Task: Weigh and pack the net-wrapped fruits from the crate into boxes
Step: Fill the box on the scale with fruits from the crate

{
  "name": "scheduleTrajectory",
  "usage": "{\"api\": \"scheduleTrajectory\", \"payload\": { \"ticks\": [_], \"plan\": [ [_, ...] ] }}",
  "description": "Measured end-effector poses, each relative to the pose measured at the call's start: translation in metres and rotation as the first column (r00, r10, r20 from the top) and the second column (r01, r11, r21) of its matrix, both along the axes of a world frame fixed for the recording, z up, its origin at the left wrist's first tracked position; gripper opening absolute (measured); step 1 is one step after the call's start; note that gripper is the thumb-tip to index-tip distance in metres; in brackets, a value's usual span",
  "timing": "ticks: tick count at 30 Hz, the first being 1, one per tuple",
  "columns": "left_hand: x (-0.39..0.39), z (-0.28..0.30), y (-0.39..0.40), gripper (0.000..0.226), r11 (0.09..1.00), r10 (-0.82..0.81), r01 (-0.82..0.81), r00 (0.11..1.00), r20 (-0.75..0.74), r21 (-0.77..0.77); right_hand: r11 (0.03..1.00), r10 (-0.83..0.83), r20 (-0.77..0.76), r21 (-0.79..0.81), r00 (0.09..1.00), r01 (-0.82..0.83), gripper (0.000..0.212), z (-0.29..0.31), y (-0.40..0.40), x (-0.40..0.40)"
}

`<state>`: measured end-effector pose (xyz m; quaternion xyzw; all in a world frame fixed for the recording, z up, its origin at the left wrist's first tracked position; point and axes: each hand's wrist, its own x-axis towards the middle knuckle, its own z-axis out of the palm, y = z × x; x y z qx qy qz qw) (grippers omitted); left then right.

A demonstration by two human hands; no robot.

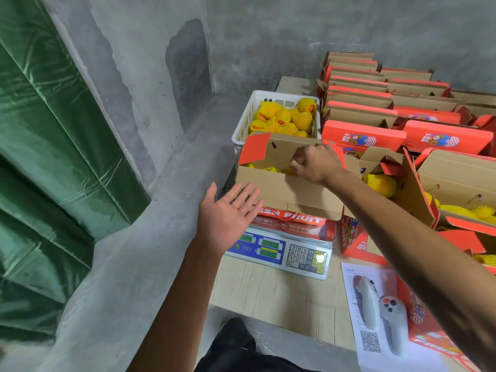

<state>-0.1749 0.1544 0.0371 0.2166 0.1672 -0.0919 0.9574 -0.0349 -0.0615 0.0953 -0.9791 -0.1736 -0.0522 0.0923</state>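
A person's right hand [315, 163] is reaching into an open cardboard box [281, 189] sitting on a digital scale [279, 251], fingers curled inside it; whether they are gripping a fruit cannot be told. The left hand [225, 214] is hovering flat and relaxed, palm up, just beside the box's near corner. Net-wrapped yellow fruits [284, 119] are lying in a white crate [243, 127] behind the box, with red boxes [362, 108] lining the table to the right.
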Motion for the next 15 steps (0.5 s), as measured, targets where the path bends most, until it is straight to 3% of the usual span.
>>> {"api": "scheduleTrajectory", "payload": {
  "ticks": [15],
  "plan": [
    [0.048, 0.037, 0.010, 0.064, 1.000, -0.007, 0.004, 0.993, 0.117, 0.029, 0.994, 0.038, 0.036, 0.103, 0.999, -0.041, 0.027, 0.010, 0.021, 0.030]
  ]
}}
